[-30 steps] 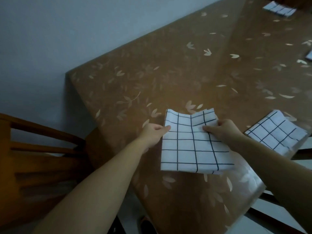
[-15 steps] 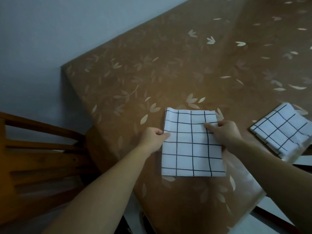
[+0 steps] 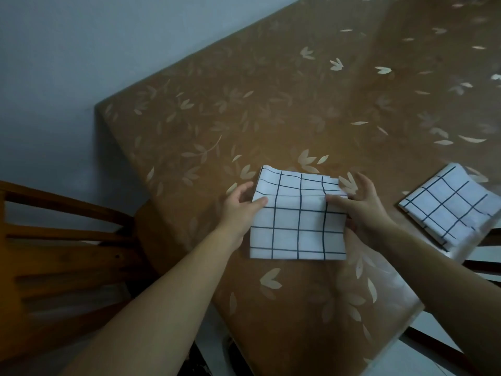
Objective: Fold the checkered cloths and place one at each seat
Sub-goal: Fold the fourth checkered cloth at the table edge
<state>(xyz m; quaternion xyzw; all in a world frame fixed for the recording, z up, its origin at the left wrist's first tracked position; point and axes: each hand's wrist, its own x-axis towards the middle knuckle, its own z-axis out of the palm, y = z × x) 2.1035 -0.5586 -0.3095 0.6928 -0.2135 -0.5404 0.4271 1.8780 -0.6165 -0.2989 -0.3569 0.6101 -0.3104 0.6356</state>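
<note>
Checkered cloth (image 3: pixel 298 229): white fabric with a thin black grid, folded to a rectangle. It lies at centre frame on the brown leaf-patterned table (image 3: pixel 271 118), close to the near edge. Its far end humps up a little instead of lying flat.
Second folded cloth (image 3: pixel 447 210): same white fabric and black grid, flat on the table at the right edge of the frame, well apart from your hands.
Seat: a brown wooden chair (image 3: pixel 54 240) stands at the left of the frame, beside the table corner nearest the cloth you are handling.
Done so far: by the look of it, two cloths are folded, and the one at the right seems already set at its place.
Left to do: flatten and square this cloth at the seat, then let go. The frame does not show how many seats remain.
Left hand (image 3: pixel 238 207): your thumb lies on the cloth's left edge, with the fingers loosely curled just beside it. You cannot tell whether they reach under, so whether it grips is unclear.
Right hand (image 3: pixel 363 210): your thumb presses the right edge, and the fingers are spread apart and straight, clear of the fabric.
</note>
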